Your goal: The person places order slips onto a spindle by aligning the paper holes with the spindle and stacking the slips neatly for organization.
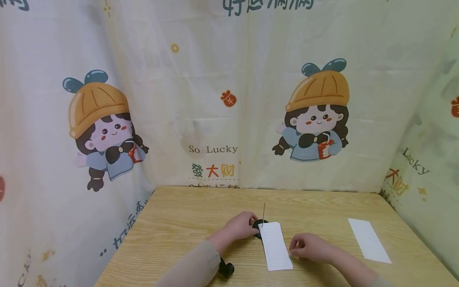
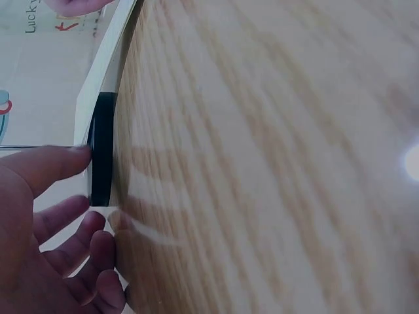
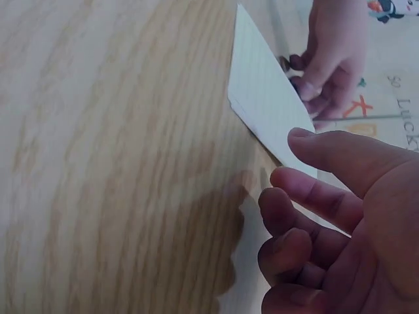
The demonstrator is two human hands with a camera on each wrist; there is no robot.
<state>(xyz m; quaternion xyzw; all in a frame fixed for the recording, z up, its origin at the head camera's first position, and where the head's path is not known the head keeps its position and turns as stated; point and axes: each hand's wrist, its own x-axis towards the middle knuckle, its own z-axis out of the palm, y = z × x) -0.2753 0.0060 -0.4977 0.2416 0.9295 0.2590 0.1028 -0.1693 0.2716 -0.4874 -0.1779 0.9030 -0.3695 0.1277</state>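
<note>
A bill spike, with a round black base (image 1: 257, 226) and a thin upright pin (image 1: 264, 211), stands on the table. Lined white paper slips (image 1: 276, 249) are on its pin at one end and slope down toward the person. My left hand (image 1: 241, 225) holds the base at its left side; in the left wrist view the thumb (image 2: 62, 160) lies on top and the fingers are by the rim. Just right of the slips' near end is my right hand (image 1: 310, 248), its fingers loosely bent and nothing held. In the right wrist view its thumb (image 3: 327, 144) overlaps the paper's edge; contact is unclear.
A single white slip (image 1: 369, 240) lies farther right on the wooden table (image 1: 186, 211). By the left sleeve sits a small black knobbed object (image 1: 226, 268), partly hidden. Printed curtains (image 1: 201, 119) surround the back and sides.
</note>
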